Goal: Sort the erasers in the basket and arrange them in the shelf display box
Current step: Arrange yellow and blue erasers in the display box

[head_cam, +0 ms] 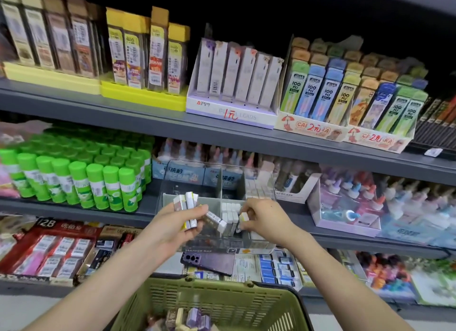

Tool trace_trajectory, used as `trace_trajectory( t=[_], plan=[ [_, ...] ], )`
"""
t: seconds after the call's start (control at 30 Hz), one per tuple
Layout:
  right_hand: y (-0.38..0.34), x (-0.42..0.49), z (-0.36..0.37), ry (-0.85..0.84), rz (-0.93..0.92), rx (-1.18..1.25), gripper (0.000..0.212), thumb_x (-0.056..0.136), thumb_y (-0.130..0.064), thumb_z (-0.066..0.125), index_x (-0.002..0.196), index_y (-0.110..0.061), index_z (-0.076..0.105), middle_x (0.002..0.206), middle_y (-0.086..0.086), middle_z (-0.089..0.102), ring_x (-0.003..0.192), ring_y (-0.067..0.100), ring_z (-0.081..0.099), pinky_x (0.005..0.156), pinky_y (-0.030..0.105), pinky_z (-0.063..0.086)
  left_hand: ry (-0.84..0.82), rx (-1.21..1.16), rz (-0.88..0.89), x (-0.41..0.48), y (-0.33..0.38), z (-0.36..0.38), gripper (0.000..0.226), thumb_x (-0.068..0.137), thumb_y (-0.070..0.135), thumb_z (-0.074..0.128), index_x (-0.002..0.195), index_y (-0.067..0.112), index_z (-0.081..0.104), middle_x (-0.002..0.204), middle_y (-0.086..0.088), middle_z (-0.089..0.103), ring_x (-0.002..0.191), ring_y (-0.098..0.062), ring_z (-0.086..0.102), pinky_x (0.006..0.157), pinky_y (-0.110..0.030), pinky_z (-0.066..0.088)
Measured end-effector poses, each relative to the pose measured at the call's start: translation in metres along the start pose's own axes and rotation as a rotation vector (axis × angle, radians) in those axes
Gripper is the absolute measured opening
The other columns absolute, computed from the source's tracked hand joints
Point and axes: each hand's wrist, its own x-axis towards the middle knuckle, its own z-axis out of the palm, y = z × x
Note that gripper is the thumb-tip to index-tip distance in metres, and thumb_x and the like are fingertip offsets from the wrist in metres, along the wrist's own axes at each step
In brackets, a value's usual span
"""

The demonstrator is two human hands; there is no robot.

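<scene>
A clear plastic display box with a grey divider stands on the middle shelf. White erasers stand in a row in its right compartment. My left hand grips several white and yellow wrapped erasers in front of the box. My right hand pinches one eraser at the row's right end. Below, the green basket holds more loose erasers.
Green glue sticks fill the shelf left of the box, and a box of small bottles sits to the right. A purple phone lies on the lower shelf under the box. Pencil lead packs line the upper shelf.
</scene>
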Motion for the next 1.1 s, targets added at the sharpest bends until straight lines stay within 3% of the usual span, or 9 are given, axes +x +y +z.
trace_trajectory(
  t=[0.13, 0.3, 0.53, 0.73, 0.9, 1.0, 1.1],
  plan=[
    [0.01, 0.006, 0.009, 0.058, -0.123, -0.076, 0.039, 0.073, -0.04, 0.076, 0.104, -0.018, 0.063, 0.095, -0.006, 0.06, 0.096, 0.014, 0.05, 0.076, 0.026, 0.037, -0.006, 0.013, 0.001, 0.007, 0.002, 0.001, 0.028, 0.064, 0.001, 0.074, 0.088, 0.006, 0.059, 0.081, -0.009, 0.064, 0.078, -0.021, 0.059, 0.047, -0.019, 0.05],
    [0.01, 0.009, 0.019, 0.172, -0.173, -0.115, 0.043, 0.07, -0.046, 0.076, 0.098, -0.019, 0.059, 0.097, -0.008, 0.055, 0.088, 0.009, 0.041, 0.071, 0.023, 0.029, 0.002, 0.015, -0.012, 0.007, -0.001, 0.005, 0.021, 0.073, -0.002, 0.071, 0.09, 0.004, 0.06, 0.074, -0.007, 0.067, 0.076, -0.02, 0.06, 0.047, -0.019, 0.05],
    [0.009, 0.004, 0.027, 0.342, -0.15, -0.222, 0.048, 0.044, -0.048, 0.087, 0.067, -0.022, 0.054, 0.068, -0.008, 0.055, 0.065, 0.015, 0.05, 0.054, 0.024, 0.034, 0.009, -0.043, -0.064, 0.007, -0.007, 0.014, 0.019, 0.077, -0.001, 0.07, 0.091, 0.004, 0.058, 0.07, -0.009, 0.07, 0.076, -0.022, 0.061, 0.046, -0.019, 0.05],
    [0.013, 0.001, 0.023, 0.216, -0.145, -0.058, 0.039, 0.07, -0.04, 0.078, 0.099, -0.019, 0.062, 0.093, -0.006, 0.058, 0.085, 0.008, 0.038, 0.071, 0.025, 0.033, 0.018, -0.097, -0.077, 0.008, -0.003, 0.013, 0.021, 0.076, -0.002, 0.068, 0.093, 0.003, 0.056, 0.086, -0.016, 0.067, 0.082, -0.025, 0.063, 0.045, -0.018, 0.049],
    [0.007, 0.0, 0.011, 0.082, -0.117, -0.046, 0.037, 0.073, -0.035, 0.077, 0.101, -0.018, 0.061, 0.101, -0.005, 0.059, 0.096, 0.013, 0.045, 0.08, 0.025, 0.037, 0.011, -0.103, -0.06, 0.01, 0.0, 0.011, 0.02, 0.074, 0.0, 0.068, 0.091, 0.003, 0.057, 0.083, -0.016, 0.067, 0.078, -0.024, 0.063, 0.045, -0.018, 0.049],
    [0.006, -0.011, -0.005, 0.09, -0.016, 0.172, 0.029, 0.073, -0.026, 0.079, 0.092, -0.023, 0.057, 0.092, -0.007, 0.059, 0.089, 0.01, 0.053, 0.073, 0.018, 0.041, 0.016, -0.097, -0.057, 0.01, 0.002, 0.011, 0.021, 0.074, 0.0, 0.07, 0.091, 0.003, 0.057, 0.082, -0.015, 0.066, 0.078, -0.024, 0.063, 0.045, -0.018, 0.049],
    [0.004, -0.026, -0.025, 0.148, 0.108, 0.691, 0.024, 0.075, -0.01, 0.077, 0.091, -0.016, 0.059, 0.087, 0.001, 0.064, 0.075, 0.01, 0.061, 0.069, 0.017, 0.05, -0.016, -0.043, -0.059, 0.008, 0.001, 0.013, 0.015, 0.076, 0.0, 0.069, 0.086, 0.005, 0.059, 0.074, -0.011, 0.07, 0.078, -0.024, 0.064, 0.045, -0.018, 0.048]
  ],
)
